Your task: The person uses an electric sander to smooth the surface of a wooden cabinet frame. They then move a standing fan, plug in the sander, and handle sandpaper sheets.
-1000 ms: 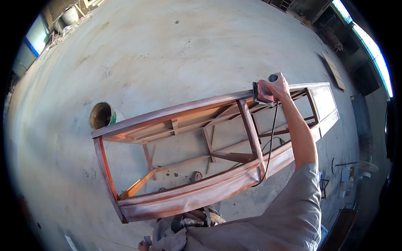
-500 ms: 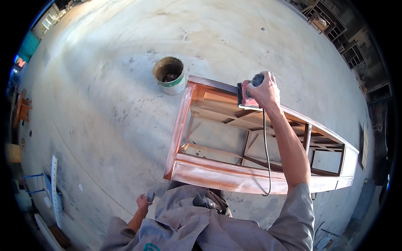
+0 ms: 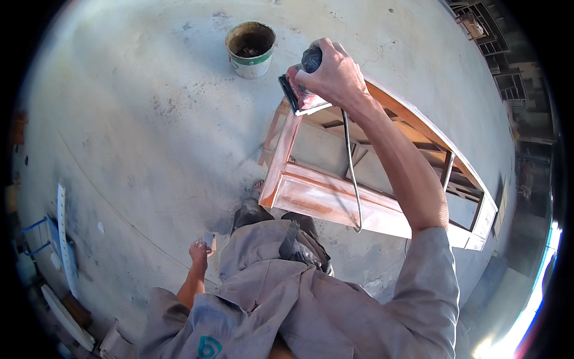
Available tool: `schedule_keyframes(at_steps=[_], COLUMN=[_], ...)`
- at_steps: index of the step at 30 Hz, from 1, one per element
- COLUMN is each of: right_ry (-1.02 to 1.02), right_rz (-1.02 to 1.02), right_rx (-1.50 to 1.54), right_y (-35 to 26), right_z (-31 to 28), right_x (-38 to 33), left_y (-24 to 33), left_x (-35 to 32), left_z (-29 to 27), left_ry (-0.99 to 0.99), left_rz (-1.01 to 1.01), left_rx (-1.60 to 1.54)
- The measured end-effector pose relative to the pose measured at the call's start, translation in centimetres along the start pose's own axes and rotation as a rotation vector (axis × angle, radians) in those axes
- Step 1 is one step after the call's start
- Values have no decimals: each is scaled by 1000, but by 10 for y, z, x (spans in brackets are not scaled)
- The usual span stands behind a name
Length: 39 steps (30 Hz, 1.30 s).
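Note:
My right hand [image 3: 339, 75] grips a red and black electric sander [image 3: 295, 94] by its dark rounded top. The sander's pad is at the far left corner of a reddish-brown wooden furniture frame [image 3: 314, 194], whose rails are streaked with white dust. From the sander a dark cord [image 3: 353, 173] hangs across the frame's open bays. Low at my left side, my left hand [image 3: 198, 251] is closed on a small flat greyish piece [image 3: 210, 242]; its exact kind is unclear. That hand is apart from the frame.
A white bucket with a green band [image 3: 252, 67] stands on the concrete floor beyond the frame's left end. At the far left lie a long white strip with holes [image 3: 64, 233] and a blue metal frame [image 3: 36, 230]. Dark metal racks [image 3: 487, 27] line the far right.
The sander in my right hand has moved left along the far rail to the frame's corner. The view has shifted, placing the bucket higher. My left hand still holds its piece.

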State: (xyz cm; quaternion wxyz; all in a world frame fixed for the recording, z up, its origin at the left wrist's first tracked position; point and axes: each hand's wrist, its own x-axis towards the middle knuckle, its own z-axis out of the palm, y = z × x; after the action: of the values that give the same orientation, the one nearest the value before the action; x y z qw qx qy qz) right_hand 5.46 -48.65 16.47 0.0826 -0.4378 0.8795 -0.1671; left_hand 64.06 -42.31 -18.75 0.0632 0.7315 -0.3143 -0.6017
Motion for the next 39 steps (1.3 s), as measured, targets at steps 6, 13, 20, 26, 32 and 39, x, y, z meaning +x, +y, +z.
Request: schedule_keyframes(at_steps=[6, 13, 20, 26, 32, 39], right_ry=[-31, -139, -72, 92, 348, 287], right_rz=[-145, -348, -3, 343, 886, 1394], right_rx=[166, 160, 162, 69, 177, 314], right_y=[-26, -44, 39, 129, 166, 139], right_z=[18, 53, 9, -25, 7, 76], right_x=[-122, -249, -333, -434, -648, -845], left_y=[20, 64, 92, 47, -31, -70], left_x=[38, 57, 64, 62, -42, -115], left_z=[14, 36, 57, 123, 265, 325], left_ry=[-119, -240, -300, -434, -650, -762], left_rz=[88, 134, 215, 233, 435, 969], left_rx=[155, 299, 480, 640, 981, 1200])
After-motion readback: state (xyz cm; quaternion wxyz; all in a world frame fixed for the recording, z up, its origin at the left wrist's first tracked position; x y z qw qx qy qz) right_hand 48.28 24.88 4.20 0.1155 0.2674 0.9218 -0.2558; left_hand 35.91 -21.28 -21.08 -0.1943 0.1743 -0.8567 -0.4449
